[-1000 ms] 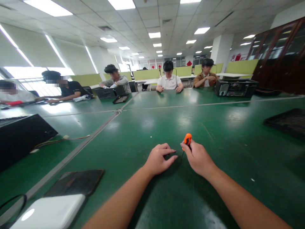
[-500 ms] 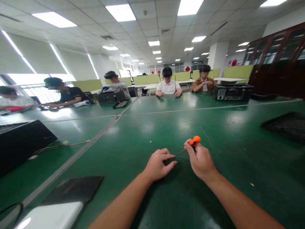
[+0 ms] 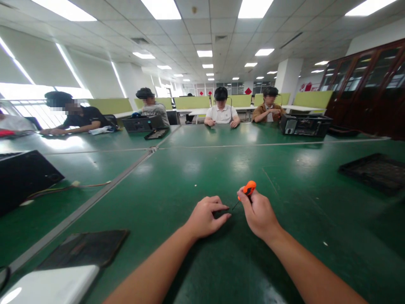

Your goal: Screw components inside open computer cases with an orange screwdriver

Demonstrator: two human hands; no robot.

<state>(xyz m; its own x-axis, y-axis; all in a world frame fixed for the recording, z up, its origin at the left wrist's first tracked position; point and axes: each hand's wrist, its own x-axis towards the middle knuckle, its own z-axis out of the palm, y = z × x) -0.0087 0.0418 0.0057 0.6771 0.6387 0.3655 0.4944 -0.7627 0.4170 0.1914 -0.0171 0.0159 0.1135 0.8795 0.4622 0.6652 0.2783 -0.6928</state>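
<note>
My right hand (image 3: 260, 214) is closed around the orange and black handle of a screwdriver (image 3: 249, 187). Its thin dark shaft slants down and left, and the tip is close to the fingertips of my left hand (image 3: 207, 217). That left hand rests low over the green table (image 3: 164, 194), thumb and forefinger apart, with nothing visible between them. Whether the screwdriver tip touches the table is too small to make out.
At the lower left lie a white flat object (image 3: 53, 285) and a dark flat panel (image 3: 85, 247). A black case (image 3: 28, 181) with loose wires stands further left. A black tray-like panel (image 3: 373, 171) lies at right. Several people sit across, with computer cases (image 3: 305, 126) nearby.
My view has turned slightly, so the surroundings sit a little further left. The screwdriver stands a bit steeper. Both hands keep nearly the same pose.
</note>
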